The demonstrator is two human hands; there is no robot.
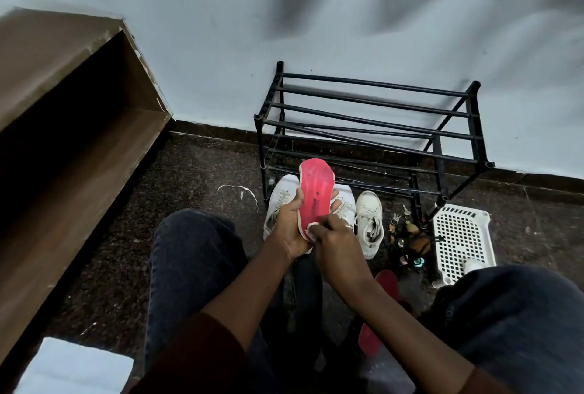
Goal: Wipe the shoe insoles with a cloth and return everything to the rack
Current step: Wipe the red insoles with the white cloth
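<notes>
Left hand grips the pink insole, toe toward twelve o'clock; right hand pinches the cloth at its heel. I should wipe heel to toe with firm, even strokes, bracing from behind.

I read no legible text anywhere in the head view. The pink-red foam insole carries one dark printed mark running along its length. Its letters are too blurred for me to make out.
</notes>
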